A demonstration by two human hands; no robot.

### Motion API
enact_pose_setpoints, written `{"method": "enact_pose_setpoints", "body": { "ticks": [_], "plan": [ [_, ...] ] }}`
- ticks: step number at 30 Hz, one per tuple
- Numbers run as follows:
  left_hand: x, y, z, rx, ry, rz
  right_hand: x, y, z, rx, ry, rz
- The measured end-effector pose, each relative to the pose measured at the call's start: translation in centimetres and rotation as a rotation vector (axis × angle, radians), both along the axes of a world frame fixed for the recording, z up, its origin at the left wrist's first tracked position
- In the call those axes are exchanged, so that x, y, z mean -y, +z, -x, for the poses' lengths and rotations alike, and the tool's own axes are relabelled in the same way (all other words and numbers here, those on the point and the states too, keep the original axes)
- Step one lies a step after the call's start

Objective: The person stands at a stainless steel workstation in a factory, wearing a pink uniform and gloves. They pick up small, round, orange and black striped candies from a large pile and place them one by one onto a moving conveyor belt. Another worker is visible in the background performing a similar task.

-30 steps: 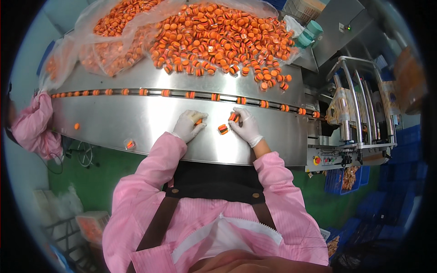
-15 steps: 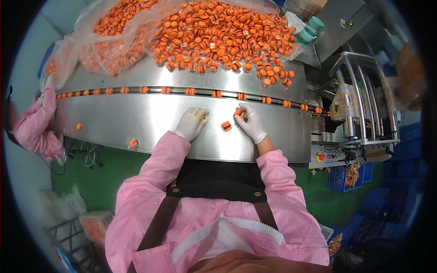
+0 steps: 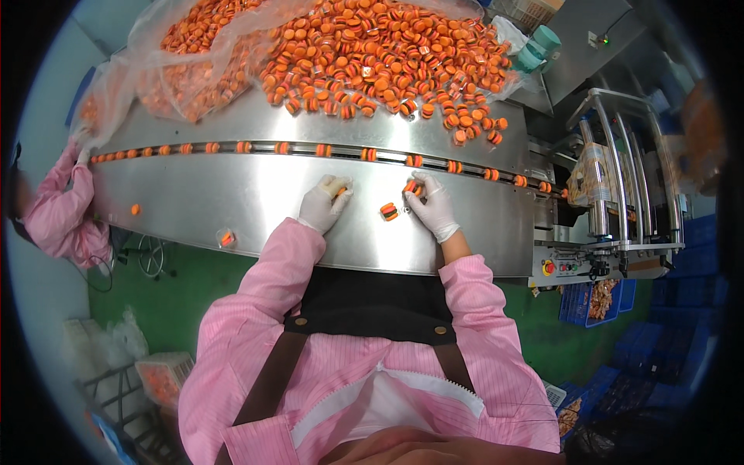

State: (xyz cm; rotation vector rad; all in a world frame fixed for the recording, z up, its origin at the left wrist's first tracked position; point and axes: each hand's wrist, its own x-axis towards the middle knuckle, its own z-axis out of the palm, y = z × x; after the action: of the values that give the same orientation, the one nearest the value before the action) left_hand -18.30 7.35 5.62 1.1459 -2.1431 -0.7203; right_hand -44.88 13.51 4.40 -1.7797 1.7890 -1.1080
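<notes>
My left hand point(image 3: 318, 206), in a white glove, is above the steel table with its fingers curled around a small orange burger-shaped candy point(image 3: 342, 191), mostly hidden by the fingers. To its right, my gloved right hand point(image 3: 435, 209) pinches another burger-shaped candy, striped orange, red and dark point(image 3: 411, 188). A loose burger candy point(image 3: 388, 211) lies on the steel between both hands, nearer the right one. Just beyond my hands, a spaced row of the same candies point(image 3: 369, 154) sits in a narrow conveyor channel running across the table.
A large heap of candies point(image 3: 380, 62) covers the far side, partly under clear plastic point(image 3: 147, 70). At right stands a wrapping machine point(image 3: 612, 178) with rollers. A co-worker in a pink sleeve point(image 3: 62, 205) is at far left. Stray candies point(image 3: 225, 237) lie toward the near edge.
My left fingers have shifted slightly, showing more of the orange candy. My right hand still pinches its candy. The co-worker's hand at far left has moved down toward the row's end.
</notes>
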Motion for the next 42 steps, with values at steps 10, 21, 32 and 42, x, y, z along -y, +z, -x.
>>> {"method": "enact_pose_setpoints", "body": {
  "ticks": [10, 21, 32, 42],
  "plan": [
    [0.2, -0.2, -0.1, -0.153, 0.033, 0.048, 0.1, -0.5, 0.0, 0.016, -0.024, 0.011],
    [7.5, 6.3, 0.4, 0.156, -0.008, 0.098, -0.1, 1.0, 0.0, -0.037, -0.004, -0.01],
    [33.7, 11.5, 4.3, 1.014, -0.176, 0.401, 0.4, 0.6, 0.3, -0.01, 0.042, -0.047],
    [36.5, 10.0, 6.3, 1.241, -0.288, 0.48, 0.7, 0.7, 0.7, -0.001, 0.066, -0.036]
  ]
}}
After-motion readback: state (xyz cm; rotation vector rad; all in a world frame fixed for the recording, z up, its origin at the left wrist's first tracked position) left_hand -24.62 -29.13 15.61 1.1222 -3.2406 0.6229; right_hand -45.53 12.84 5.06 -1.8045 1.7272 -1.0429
